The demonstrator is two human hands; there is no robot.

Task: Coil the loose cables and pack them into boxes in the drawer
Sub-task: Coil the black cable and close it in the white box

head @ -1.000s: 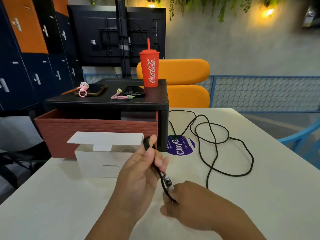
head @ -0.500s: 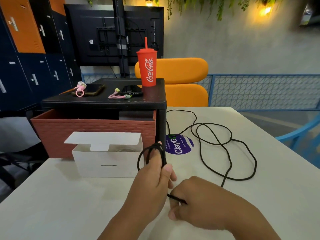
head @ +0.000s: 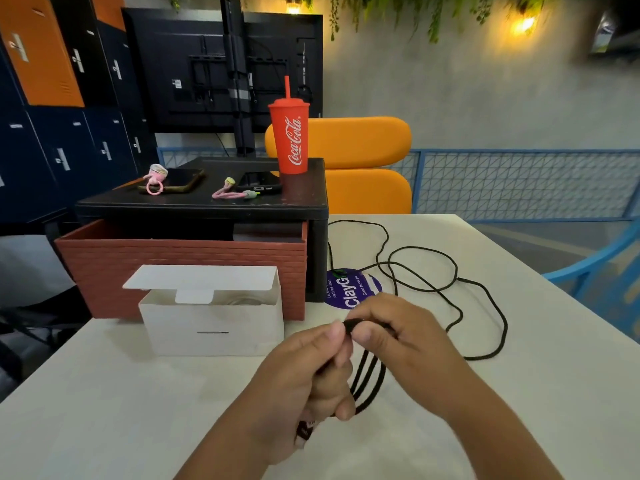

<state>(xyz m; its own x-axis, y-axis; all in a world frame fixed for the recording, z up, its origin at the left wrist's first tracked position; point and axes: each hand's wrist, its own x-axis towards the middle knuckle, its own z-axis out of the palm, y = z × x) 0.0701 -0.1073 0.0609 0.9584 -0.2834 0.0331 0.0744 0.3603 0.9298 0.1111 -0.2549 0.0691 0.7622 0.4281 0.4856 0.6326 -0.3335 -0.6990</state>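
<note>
Above the table (head: 104, 410), both hands grip cable (head: 367, 379).

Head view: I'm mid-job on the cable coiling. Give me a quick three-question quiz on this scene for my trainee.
1. True or false: the white box on the table has its lid flap shut.
2. Where does the red cup stand? A) on the black stand B) inside the white box C) directly on the table
3. Short answer: what do the left hand and the right hand both pinch?

Key: 1 false, the flap is up. 2 A. 3 the black cable, at the top of its coiled loops.
</note>
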